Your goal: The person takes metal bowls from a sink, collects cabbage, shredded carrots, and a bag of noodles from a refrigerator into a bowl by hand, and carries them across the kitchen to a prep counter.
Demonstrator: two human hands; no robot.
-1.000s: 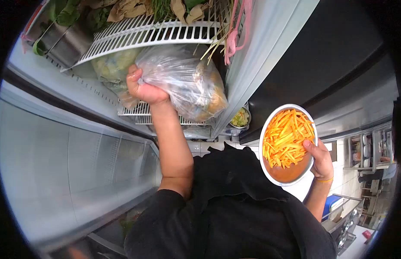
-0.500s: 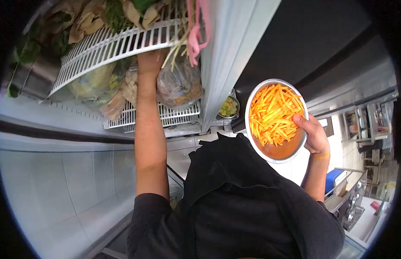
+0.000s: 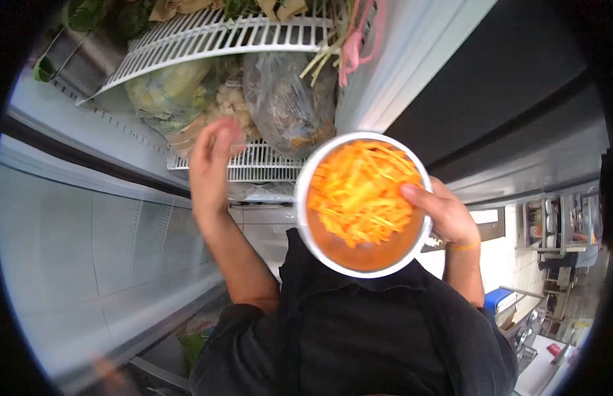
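Note:
My right hand (image 3: 451,214) grips the side of a round metal bowl (image 3: 367,263), thumb over the rim. Orange strips that look like cut carrot (image 3: 359,191) fill much of it, leaving part of the bottom bare. The bowl is in front of my chest, tilted towards the camera. Slightly blurred, my left hand (image 3: 214,158) is raised before the fridge's lower shelf (image 3: 267,162). Its fingers are apart and nothing is in them. Just beyond it are a knotted clear plastic bag (image 3: 286,105) with unclear contents and a bag of pale green vegetables (image 3: 171,96).
Leafy greens and brown paper lie on the upper wire shelf (image 3: 220,39), beside a metal container (image 3: 85,63). A pink strip (image 3: 352,56) hangs at its right end. The fridge door (image 3: 89,244) stands open at left. Kitchen racks (image 3: 550,224) are at far right.
My left hand has come out from between the shelves, back towards me, and carries nothing. My right hand has brought the bowl leftward, closer to the fridge opening.

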